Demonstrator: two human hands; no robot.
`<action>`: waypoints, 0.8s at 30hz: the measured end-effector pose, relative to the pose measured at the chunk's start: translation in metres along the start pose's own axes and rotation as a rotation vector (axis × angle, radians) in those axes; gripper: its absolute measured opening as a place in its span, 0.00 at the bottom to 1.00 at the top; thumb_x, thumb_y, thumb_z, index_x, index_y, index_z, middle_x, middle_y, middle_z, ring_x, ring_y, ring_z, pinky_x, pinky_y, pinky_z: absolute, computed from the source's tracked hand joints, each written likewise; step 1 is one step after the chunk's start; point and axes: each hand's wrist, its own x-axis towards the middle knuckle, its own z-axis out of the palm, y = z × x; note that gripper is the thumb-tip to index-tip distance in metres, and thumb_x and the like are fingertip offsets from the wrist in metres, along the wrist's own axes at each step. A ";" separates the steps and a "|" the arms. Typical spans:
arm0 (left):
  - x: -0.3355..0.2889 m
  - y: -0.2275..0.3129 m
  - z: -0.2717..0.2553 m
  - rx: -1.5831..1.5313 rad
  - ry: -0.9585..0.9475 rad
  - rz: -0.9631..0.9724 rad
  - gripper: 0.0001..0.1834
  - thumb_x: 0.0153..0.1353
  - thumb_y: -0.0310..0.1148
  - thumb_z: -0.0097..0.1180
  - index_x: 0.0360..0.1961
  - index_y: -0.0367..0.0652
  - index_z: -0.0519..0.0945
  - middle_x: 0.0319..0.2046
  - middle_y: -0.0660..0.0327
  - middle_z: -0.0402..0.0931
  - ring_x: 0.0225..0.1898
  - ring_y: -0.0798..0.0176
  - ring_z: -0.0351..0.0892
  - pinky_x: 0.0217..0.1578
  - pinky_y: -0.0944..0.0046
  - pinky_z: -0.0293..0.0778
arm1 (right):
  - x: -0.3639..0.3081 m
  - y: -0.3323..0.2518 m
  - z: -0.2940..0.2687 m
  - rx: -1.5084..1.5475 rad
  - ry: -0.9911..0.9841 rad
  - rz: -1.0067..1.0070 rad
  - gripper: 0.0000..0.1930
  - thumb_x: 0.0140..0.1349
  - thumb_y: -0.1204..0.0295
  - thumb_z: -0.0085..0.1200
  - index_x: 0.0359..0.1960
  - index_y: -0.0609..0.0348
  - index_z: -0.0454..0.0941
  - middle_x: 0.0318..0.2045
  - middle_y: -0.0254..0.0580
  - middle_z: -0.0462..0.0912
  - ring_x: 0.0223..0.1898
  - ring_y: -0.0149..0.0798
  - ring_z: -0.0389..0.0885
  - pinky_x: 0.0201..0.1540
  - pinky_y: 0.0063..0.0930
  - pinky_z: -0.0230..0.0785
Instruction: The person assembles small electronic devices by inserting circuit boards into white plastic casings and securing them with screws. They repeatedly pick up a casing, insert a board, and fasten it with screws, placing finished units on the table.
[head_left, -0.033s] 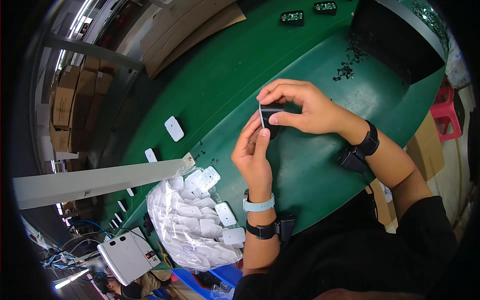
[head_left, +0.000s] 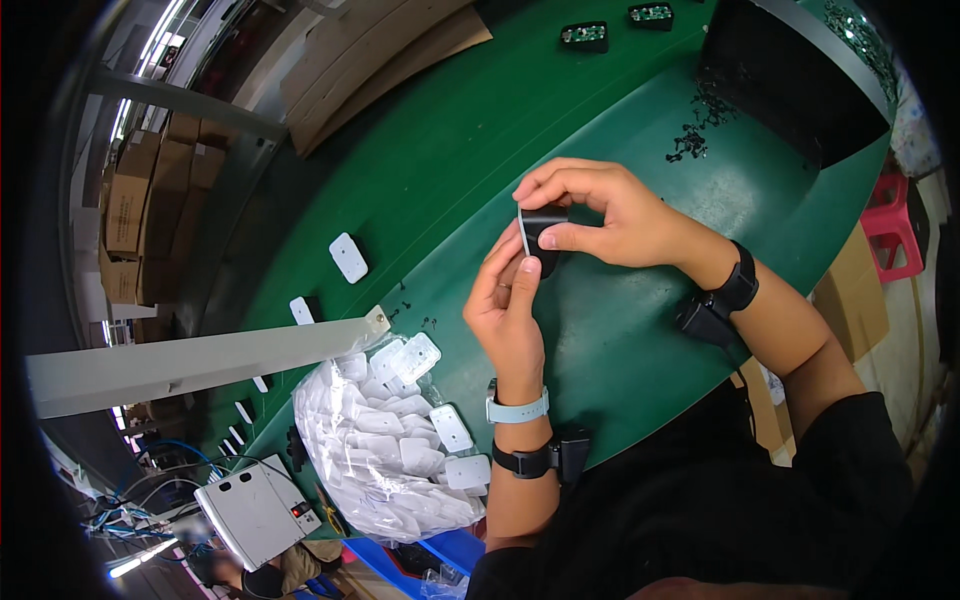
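Nothing moved: hands (head_left: pixel 508 315) (head_left: pixel 632 215) hold black case (head_left: pixel 546 219), bag (head_left: pixel 430 515) holds white plates (head_left: pixel 420 456).

The small black rounded case (head_left: pixel 543 217) looks like smooth plastic with a soft sheen, its thin white edge plate (head_left: pixel 523 236) duller; the white rounded-rectangular plates (head_left: pixel 451 428) look like smooth plastic, matt to satin; the clear crinkled bag (head_left: pixel 326 425) is thin, glossy plastic film, broken by creased highlights; the flat green worktop (head_left: pixel 625 335) is smooth, with a hazy shine; the long pale grey bar (head_left: pixel 200 366) looks like painted metal, satin and even; the brown stacked boxes (head_left: pixel 127 210) are matt cardboard; the pink stool (head_left: pixel 895 232) is smooth, glossy plastic; the black sleeve (head_left: pixel 850 440) is soft matt cloth; the pale blue watch strap (head_left: pixel 520 409) looks rubbery and matt.
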 end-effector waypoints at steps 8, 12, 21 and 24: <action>0.002 -0.007 0.000 0.181 0.039 0.146 0.17 0.63 0.17 0.58 0.54 0.29 0.77 0.54 0.49 0.76 0.55 0.60 0.78 0.57 0.61 0.77 | 0.000 0.002 0.004 0.149 0.052 0.324 0.15 0.61 0.80 0.63 0.49 0.65 0.76 0.49 0.44 0.80 0.50 0.33 0.81 0.53 0.27 0.75; 0.002 -0.011 -0.004 0.550 0.084 0.377 0.19 0.59 0.16 0.63 0.52 0.31 0.77 0.56 0.50 0.73 0.55 0.58 0.78 0.56 0.61 0.77 | -0.003 -0.006 0.018 0.228 0.031 0.405 0.16 0.61 0.79 0.63 0.49 0.67 0.75 0.40 0.41 0.82 0.42 0.29 0.82 0.45 0.22 0.76; 0.006 -0.006 -0.002 0.004 0.101 -0.009 0.18 0.65 0.21 0.58 0.55 0.29 0.73 0.48 0.50 0.80 0.49 0.60 0.81 0.50 0.61 0.80 | -0.003 0.013 0.004 0.274 0.015 0.349 0.20 0.61 0.78 0.61 0.55 0.67 0.75 0.35 0.40 0.83 0.35 0.26 0.82 0.40 0.20 0.76; 0.009 -0.007 0.001 0.002 0.031 -0.176 0.16 0.67 0.24 0.57 0.54 0.28 0.73 0.45 0.48 0.82 0.44 0.59 0.84 0.46 0.61 0.83 | -0.003 0.012 0.000 0.260 -0.004 0.351 0.20 0.61 0.79 0.61 0.56 0.67 0.76 0.37 0.42 0.83 0.37 0.28 0.83 0.42 0.22 0.77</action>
